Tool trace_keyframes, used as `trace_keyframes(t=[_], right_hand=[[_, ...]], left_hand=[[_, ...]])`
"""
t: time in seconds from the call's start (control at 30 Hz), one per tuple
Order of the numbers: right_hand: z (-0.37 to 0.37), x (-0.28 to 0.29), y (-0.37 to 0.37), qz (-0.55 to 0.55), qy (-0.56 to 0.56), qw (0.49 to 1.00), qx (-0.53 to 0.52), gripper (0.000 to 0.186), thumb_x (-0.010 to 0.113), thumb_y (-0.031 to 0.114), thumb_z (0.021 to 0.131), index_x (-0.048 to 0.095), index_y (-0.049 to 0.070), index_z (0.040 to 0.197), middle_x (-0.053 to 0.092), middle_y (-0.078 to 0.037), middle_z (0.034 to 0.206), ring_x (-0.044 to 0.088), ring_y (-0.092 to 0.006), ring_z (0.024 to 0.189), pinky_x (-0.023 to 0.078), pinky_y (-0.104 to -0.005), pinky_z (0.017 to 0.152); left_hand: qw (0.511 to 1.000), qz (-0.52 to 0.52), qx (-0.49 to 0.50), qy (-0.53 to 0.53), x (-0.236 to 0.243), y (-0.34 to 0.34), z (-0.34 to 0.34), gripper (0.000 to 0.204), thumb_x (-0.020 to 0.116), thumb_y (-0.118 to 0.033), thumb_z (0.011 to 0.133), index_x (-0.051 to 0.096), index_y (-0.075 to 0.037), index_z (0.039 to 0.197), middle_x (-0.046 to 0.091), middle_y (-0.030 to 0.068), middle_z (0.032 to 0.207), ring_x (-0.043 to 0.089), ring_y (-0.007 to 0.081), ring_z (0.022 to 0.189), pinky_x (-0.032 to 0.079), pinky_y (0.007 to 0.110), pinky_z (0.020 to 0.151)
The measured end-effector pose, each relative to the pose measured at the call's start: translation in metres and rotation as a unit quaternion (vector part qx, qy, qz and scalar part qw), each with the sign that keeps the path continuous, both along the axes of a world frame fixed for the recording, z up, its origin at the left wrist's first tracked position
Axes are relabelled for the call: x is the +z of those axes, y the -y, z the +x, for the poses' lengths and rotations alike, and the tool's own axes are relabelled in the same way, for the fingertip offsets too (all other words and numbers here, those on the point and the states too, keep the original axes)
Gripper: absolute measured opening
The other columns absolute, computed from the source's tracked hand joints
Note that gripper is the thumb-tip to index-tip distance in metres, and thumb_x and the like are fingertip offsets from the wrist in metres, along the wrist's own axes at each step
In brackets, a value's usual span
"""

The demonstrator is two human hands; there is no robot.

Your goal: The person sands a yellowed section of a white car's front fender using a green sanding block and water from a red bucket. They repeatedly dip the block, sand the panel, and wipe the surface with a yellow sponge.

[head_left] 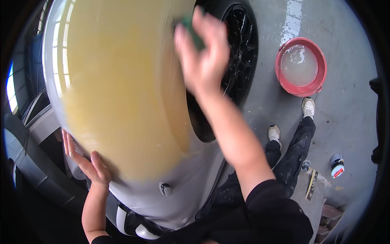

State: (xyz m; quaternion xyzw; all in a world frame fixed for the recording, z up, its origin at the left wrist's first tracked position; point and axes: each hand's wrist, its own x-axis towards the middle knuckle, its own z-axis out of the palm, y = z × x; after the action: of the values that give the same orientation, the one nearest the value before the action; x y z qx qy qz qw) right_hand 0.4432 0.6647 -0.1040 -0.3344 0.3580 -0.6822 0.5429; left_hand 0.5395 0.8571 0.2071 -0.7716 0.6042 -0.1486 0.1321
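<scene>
Head view: right hand (205,53), blurred, fingers pinching green sponge (194,32) against yellowish car panel (122,89); left hand (85,160) spread flat on panel edge; red bucket (300,66) on floor.

We've 1 view: head cam, fisheye, looking steeply down, v. close on car panel (122,101); floor (349,114) from 1 to 4 o'clock, farther off.

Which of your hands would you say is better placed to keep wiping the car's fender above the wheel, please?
The right hand, most likely: it holds a green sponge against the fender beside the wheel. The left hand lies flat on the panel's lower edge, apparently bracing.
</scene>
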Motion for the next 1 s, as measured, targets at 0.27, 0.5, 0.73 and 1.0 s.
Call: trace_keyframes(t=[0.27, 0.5, 0.73, 1.0], right_hand=[[-0.019, 0.014, -0.065, -0.007, -0.007, 1.0, 0.027, 0.05, 0.086, 0.011, 0.087, 0.071, 0.0, 0.134, 0.059, -0.029, 0.139, 0.063, -0.0436, 0.127, 0.054, -0.0501, 0.106], [0.013, -0.007, 0.025, 0.058, 0.048, 0.997, -0.021, 0.042, 0.085, 0.013, 0.09, 0.073, -0.003, 0.128, 0.064, -0.024, 0.13, 0.067, -0.0345, 0.116, 0.057, -0.0434, 0.097], [0.023, -0.024, 0.093, 0.074, -0.001, 0.997, 0.004, 0.039, 0.085, 0.017, 0.091, 0.074, 0.0, 0.125, 0.065, -0.023, 0.126, 0.069, -0.033, 0.112, 0.056, -0.0401, 0.095], [0.0, 0.012, 0.005, -0.018, -0.029, 0.999, -0.033, 0.047, 0.088, 0.017, 0.087, 0.073, 0.0, 0.128, 0.062, -0.027, 0.136, 0.069, -0.0371, 0.118, 0.06, -0.0424, 0.091]], left_hand=[[1.0, 0.001, 0.007, 0.007, 0.001, 0.001, -0.001, 0.082, 0.045, -0.054, 0.11, 0.026, 0.002, 0.166, 0.025, 0.0296, 0.171, 0.026, 0.0443, 0.16, 0.021, 0.058, 0.129], [1.0, 0.012, 0.005, 0.012, 0.002, 0.0, -0.002, 0.081, 0.044, -0.053, 0.109, 0.025, 0.003, 0.166, 0.026, 0.0302, 0.171, 0.027, 0.045, 0.159, 0.021, 0.059, 0.129], [1.0, 0.012, 0.021, 0.019, 0.002, 0.0, -0.004, 0.083, 0.042, -0.056, 0.11, 0.025, 0.003, 0.166, 0.024, 0.0305, 0.171, 0.026, 0.045, 0.159, 0.021, 0.059, 0.128], [1.0, 0.016, 0.008, 0.022, 0.0, 0.003, -0.005, 0.085, 0.04, -0.058, 0.11, 0.024, 0.004, 0.166, 0.025, 0.0301, 0.171, 0.025, 0.043, 0.16, 0.021, 0.057, 0.129]])
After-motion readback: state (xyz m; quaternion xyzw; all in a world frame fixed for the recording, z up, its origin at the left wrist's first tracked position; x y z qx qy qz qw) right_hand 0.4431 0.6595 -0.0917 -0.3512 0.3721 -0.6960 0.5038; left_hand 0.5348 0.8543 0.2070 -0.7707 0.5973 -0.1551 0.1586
